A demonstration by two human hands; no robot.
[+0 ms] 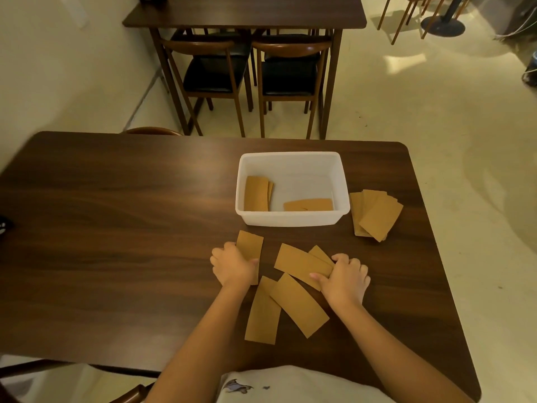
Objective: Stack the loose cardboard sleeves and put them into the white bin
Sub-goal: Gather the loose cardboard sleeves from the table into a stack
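Left hand point(232, 264) grip closed on one flat tan cardboard sleeve point(249, 245); right hand point(344, 279) pinches two overlapped sleeves point(299, 264). Two more point(290, 306) loose on dark wooden counter point(116, 228). I'd square edges before the white plastic bin point(293, 221).

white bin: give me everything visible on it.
The white bin is a rectangular, open-topped tub with rounded corners and a rolled rim; it looks like slightly translucent plastic. It sits upright on the dark wood table, beyond both hands, touched by neither. Inside, a small stack of cardboard sleeves lies at the left and another sleeve lies by the near wall. A fanned pile of sleeves lies just right of it.
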